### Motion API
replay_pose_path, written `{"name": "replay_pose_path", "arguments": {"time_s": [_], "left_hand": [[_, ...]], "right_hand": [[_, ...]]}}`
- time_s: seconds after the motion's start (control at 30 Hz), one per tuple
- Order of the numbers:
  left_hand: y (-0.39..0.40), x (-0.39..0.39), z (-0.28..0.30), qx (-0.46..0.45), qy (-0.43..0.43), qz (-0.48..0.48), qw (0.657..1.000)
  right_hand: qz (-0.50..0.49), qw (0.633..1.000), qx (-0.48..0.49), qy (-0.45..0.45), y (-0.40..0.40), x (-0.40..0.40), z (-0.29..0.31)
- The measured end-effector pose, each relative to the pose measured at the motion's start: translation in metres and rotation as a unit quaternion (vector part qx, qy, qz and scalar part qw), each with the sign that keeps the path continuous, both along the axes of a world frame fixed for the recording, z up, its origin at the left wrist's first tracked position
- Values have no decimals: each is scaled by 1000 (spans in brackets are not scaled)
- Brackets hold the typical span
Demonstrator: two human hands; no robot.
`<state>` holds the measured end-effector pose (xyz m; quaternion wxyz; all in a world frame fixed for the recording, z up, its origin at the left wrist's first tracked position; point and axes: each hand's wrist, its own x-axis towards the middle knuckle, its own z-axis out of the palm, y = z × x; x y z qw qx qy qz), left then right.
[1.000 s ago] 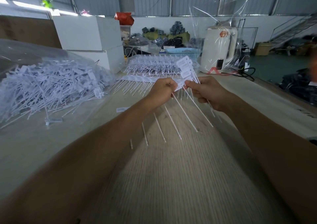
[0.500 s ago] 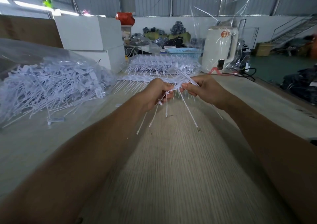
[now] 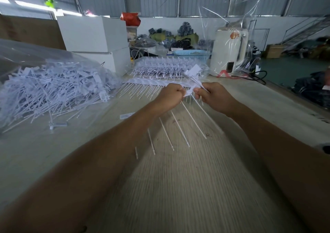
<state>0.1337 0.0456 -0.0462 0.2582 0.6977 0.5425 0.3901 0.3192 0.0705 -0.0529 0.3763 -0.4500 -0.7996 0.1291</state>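
Observation:
My left hand (image 3: pixel 169 97) and my right hand (image 3: pixel 214 97) are held close together above the wooden table (image 3: pixel 178 188). Both grip a joined strip of white plastic tag ties (image 3: pixel 180 127) by its top edge. Several long thin tails fan down toward me from under my hands. My right hand also holds a few separated ties (image 3: pixel 194 74), whose flat tag heads stick up behind my fingers. Just beyond my hands, more uncut strips of ties (image 3: pixel 160 72) lie stacked.
A large heap of loose white ties (image 3: pixel 50 91) lies in clear plastic at the left, with a single tie (image 3: pixel 57 124) in front of it. White boxes (image 3: pixel 96 41) stand behind. A white appliance in plastic wrap (image 3: pixel 230 52) and a blue basket (image 3: pixel 192 53) sit at the back.
The strip's tails, bunched and swung up half a second ago, now hang fanned out again. The separated ties in my right hand point up behind my fingers once more.

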Motion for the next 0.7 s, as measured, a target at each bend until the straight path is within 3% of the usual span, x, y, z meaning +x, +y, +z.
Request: {"name": "replay_pose_path", "arguments": {"time_s": [0.1, 0.27, 0.4, 0.47, 0.57, 0.7], "left_hand": [[2, -1, 0, 35, 11, -2, 999], [3, -7, 2, 31, -63, -27, 997], [-2, -9, 4, 33, -69, -38, 996], [-4, -9, 3, 22, -44, -60, 997], [-9, -6, 2, 18, -1, -57, 998], [-8, -5, 1, 31, 11, -42, 999]], "right_hand": [[-30, 999, 16, -18, 2, -2, 0], [-92, 993, 53, -46, -2, -8, 4], [-135, 986, 71, -63, -5, -14, 2], [-157, 984, 79, -5, -4, -10, 3], [-165, 972, 35, 161, 0, 14, 5], [-117, 932, -36, 342, -3, 23, 8]]}}
